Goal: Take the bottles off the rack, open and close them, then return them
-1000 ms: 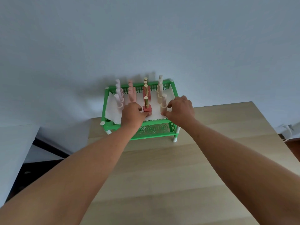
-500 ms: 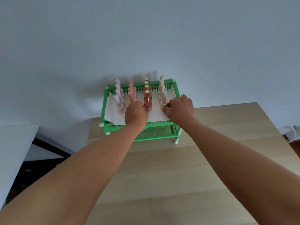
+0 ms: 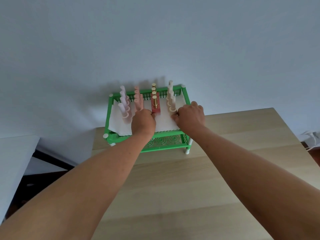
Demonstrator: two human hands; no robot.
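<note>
On the green rack [image 3: 185, 96], the front red bottle [image 3: 155, 108] stands touching the left hand [image 3: 143, 122], whose fingers curl at its base; whether they grip it I cannot tell. The front cream bottle [image 3: 172, 105] stands just beyond the right hand [image 3: 190, 116], its fingers curled beside the base, grip unclear.

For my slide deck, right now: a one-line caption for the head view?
Both hands, left and right, reach front bottles, red and cream, on a green rack.
</note>
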